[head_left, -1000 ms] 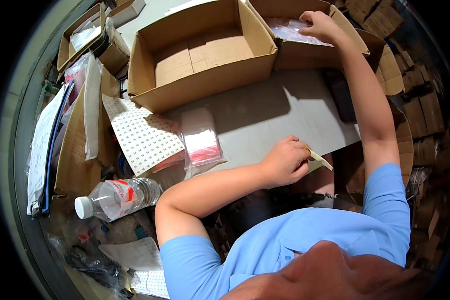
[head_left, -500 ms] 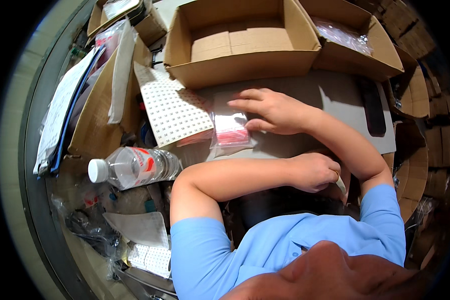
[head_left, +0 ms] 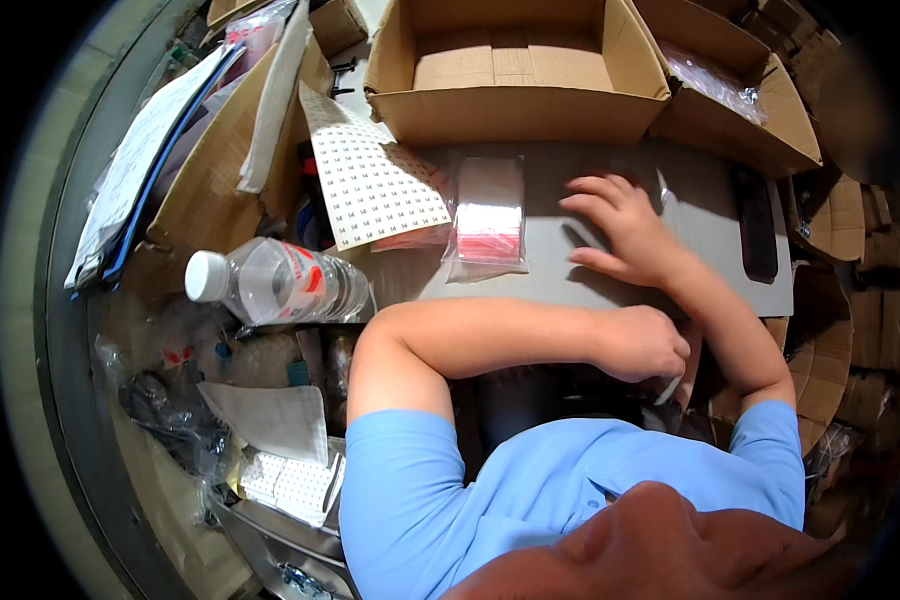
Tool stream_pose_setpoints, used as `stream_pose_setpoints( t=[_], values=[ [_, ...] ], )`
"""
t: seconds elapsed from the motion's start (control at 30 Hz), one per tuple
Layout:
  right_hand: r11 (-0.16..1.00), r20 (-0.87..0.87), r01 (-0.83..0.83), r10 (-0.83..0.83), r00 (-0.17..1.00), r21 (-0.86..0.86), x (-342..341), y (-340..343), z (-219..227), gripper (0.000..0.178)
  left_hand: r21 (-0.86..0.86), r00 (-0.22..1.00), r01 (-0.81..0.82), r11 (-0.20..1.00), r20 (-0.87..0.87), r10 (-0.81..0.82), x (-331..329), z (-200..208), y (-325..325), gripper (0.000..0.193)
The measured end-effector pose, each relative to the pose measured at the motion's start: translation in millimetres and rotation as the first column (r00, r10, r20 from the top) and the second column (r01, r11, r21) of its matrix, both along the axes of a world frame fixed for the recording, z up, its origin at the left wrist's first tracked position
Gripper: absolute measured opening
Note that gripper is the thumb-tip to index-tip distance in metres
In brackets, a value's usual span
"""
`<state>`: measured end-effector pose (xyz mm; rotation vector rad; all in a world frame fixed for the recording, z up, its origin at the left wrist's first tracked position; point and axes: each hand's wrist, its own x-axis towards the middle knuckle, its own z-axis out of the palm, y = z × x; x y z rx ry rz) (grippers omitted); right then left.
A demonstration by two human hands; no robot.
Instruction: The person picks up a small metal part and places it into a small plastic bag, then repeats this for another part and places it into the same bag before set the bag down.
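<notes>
Nearest, low right of centre: the left hand [head_left: 645, 343] is curling closed, apparently gripping a pale strip [head_left: 669, 390] whose end is showing below the fingers. The hand is covering most of the strip, so its full shape and kind are staying unclear; the fingertips are also hiding.

Just above, right of centre: the right hand [head_left: 625, 228] is hovering palm-down, fingers spread, visibly holding nothing, and casting a shadow on the grey table [head_left: 555, 275].

At frame centre: a stack of clear plastic bags [head_left: 492, 215] with red bands is lying flat, apart from both hands. Judgement: the step in hand is looking like handling between grips, the left hand keeping the strip while the right is hanging free; lifting a single bag would be calling for a fine fingertip pinch at one edge.

Left of the stack, a label sheet [head_left: 375, 170] is overlapping something reddish, largely hidden.

Farther, at the top: an open cardboard box [head_left: 515, 115] is being cut off by the frame edge. Upper right, a dark rectangular object [head_left: 757, 225] is remaining hard to identify.
</notes>
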<state>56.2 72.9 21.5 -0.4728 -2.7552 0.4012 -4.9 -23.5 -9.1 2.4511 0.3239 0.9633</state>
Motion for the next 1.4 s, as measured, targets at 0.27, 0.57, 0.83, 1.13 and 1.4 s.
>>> stream_pose_setpoints(
  t=[0.27, 0.57, 0.83, 1.13, 1.4],
  values=[
    [0.986, -0.211, -0.160, 0.148, 0.966, -0.037, -74, -18, -10, 0.013, -0.297, 0.986, 0.079, 0.952, -0.118, -0.118, 2, 66, -42, 0.008],
    [0.981, -0.328, -0.011, -0.054, 0.943, -0.196, -30, -44, -10, 0.010, -0.878, 0.446, 0.181, 0.442, 0.474, 0.759, -69, 13, -141, 0.033],
    [0.672, -0.475, -0.441, 0.148, 0.867, -0.595, -22, -154, 8, 0.010, -0.586, 0.713, 0.369, 0.722, 0.676, 0.184, -93, 72, -194, 0.044],
    [0.860, -0.540, -0.153, -0.160, 0.826, -0.487, 50, -122, 37, 0.009, -0.949, 0.574, -0.162, 0.270, 0.132, 0.809, -47, 39, -164, 0.030],
    [0.907, -0.483, -0.129, -0.091, 0.871, -0.402, 69, -126, 24, 0.014, -0.947, 0.442, -0.137, 0.290, 0.204, 0.874, -33, 26, -137, 0.025]
  ],
)
